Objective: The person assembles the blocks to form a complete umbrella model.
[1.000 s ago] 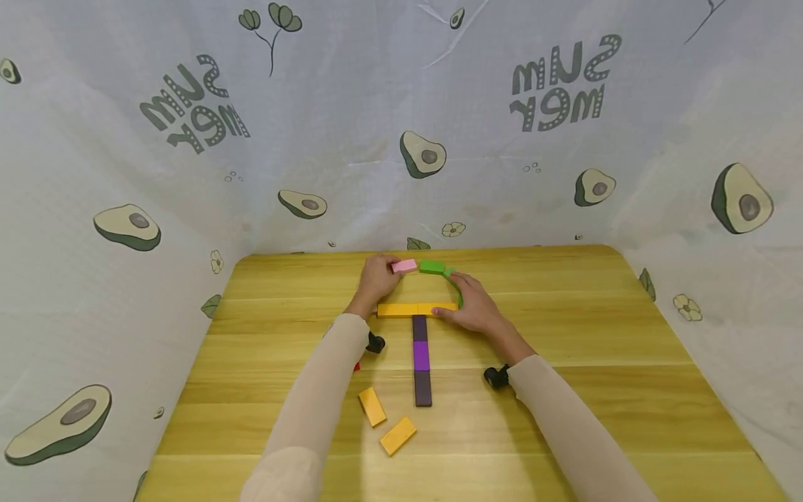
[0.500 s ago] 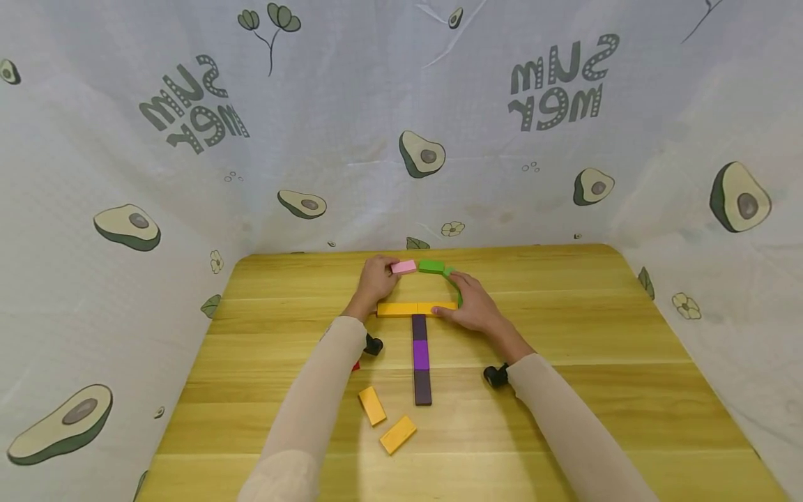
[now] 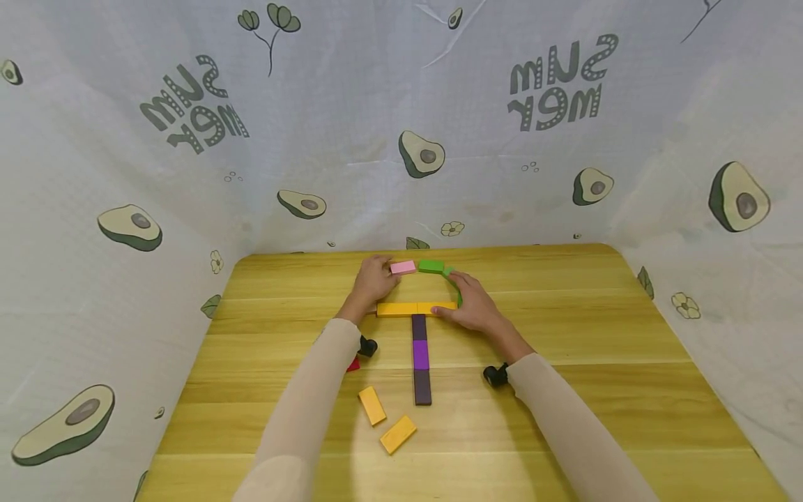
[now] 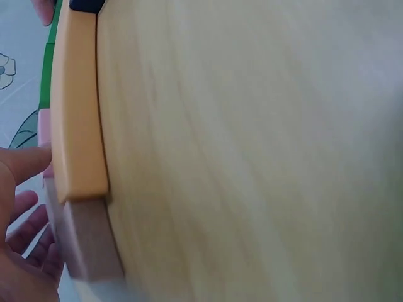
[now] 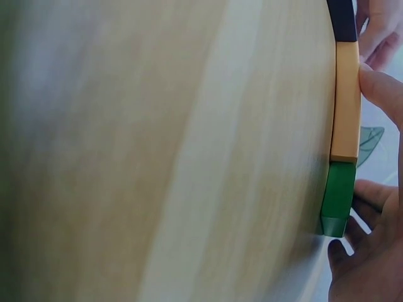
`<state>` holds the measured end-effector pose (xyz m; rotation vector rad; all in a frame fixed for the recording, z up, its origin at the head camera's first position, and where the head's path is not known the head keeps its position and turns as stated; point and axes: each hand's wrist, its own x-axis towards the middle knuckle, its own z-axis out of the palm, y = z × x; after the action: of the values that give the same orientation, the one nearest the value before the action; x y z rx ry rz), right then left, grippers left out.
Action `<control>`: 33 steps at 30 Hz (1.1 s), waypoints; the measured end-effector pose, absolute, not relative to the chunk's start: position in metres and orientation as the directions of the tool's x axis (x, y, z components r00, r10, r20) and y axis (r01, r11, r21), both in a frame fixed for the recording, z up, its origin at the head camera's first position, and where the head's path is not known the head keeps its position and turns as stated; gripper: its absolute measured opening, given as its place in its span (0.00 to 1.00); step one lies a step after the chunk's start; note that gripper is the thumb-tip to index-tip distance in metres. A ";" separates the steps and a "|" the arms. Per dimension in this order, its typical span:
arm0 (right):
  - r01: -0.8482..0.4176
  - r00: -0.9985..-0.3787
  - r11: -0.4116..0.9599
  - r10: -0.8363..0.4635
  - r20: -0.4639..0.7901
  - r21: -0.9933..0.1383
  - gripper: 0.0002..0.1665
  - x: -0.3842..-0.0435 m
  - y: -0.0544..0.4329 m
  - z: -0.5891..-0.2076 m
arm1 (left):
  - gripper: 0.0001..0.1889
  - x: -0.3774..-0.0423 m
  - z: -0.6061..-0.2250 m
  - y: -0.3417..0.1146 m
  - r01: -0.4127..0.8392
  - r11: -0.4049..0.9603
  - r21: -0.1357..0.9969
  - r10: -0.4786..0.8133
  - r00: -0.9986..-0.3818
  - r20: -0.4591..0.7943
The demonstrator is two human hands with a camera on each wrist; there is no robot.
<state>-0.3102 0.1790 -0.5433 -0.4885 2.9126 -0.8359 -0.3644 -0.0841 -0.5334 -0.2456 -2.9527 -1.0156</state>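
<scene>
In the head view, my left hand (image 3: 374,279) bends over the left side of a block outline, beside a pink block (image 3: 403,267). Seen from the left wrist, its thumb reaches the pink block while the fingers curl behind a brown block (image 4: 94,242); the hand holds the brown blocks at that corner. My right hand (image 3: 473,305) lies across the right side with fairly straight fingers. Its thumb touches the yellow block (image 5: 346,100), and its fingers rest along the outer side of a green block (image 5: 340,192). Another green block (image 3: 431,266) stands at the top.
Below the yellow row runs a stem of dark blocks (image 3: 423,387) and a purple block (image 3: 421,355). Two loose yellow blocks (image 3: 372,406) lie nearer me. A red block (image 3: 354,364) peeks out beside the left sleeve. A printed cloth (image 3: 351,139) hangs behind the wooden table (image 3: 564,418).
My left forearm and wrist have shifted slightly left and down, showing more of the red block. The right hand stays put, and the blocks look nearly unmoved.
</scene>
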 end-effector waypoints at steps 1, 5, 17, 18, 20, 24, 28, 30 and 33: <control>-0.283 -0.947 0.802 -0.322 0.019 -0.527 0.59 -0.310 0.179 -0.544 | 0.32 -0.362 -0.531 -0.087 0.139 0.781 0.609 0.138 -0.989 0.048; -0.283 -0.947 0.804 -0.320 0.021 -0.524 0.59 -0.310 0.179 -0.543 | 0.33 -0.354 -0.523 -0.101 0.083 0.783 0.616 0.107 -0.994 -0.001; -0.281 -0.946 0.801 -0.323 0.014 -0.529 0.59 -0.308 0.179 -0.541 | 0.25 -0.350 -0.527 -0.122 0.033 0.724 0.689 0.113 -0.991 -0.070; -0.282 -0.946 0.801 -0.323 0.014 -0.527 0.59 -0.308 0.178 -0.541 | 0.25 -0.350 -0.527 -0.122 0.038 0.724 0.688 0.116 -0.991 -0.067; -0.285 -0.945 0.801 -0.325 0.018 -0.526 0.59 -0.308 0.178 -0.542 | 0.24 -0.350 -0.528 -0.121 0.048 0.731 0.680 0.120 -0.991 -0.059; -0.287 -0.945 0.801 -0.325 0.020 -0.526 0.59 -0.308 0.178 -0.542 | 0.22 -0.351 -0.530 -0.119 0.048 0.739 0.672 0.117 -0.992 -0.057; -0.291 -0.945 0.803 -0.326 0.025 -0.519 0.59 -0.309 0.178 -0.542 | 0.21 -0.350 -0.530 -0.119 0.047 0.731 0.681 0.116 -0.992 -0.056; -0.289 -0.946 0.803 -0.324 0.024 -0.522 0.59 -0.309 0.178 -0.542 | 0.21 -0.349 -0.529 -0.118 0.046 0.726 0.686 0.115 -0.992 -0.056; -0.283 -0.947 0.802 -0.321 0.020 -0.527 0.59 -0.308 0.178 -0.541 | 0.21 -0.349 -0.529 -0.118 0.042 0.725 0.688 0.115 -0.992 -0.061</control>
<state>-0.3082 0.1776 -0.5409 -0.4893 2.9150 -0.8351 -0.3489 -0.1182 -0.5291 -0.1367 -3.0087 -1.1962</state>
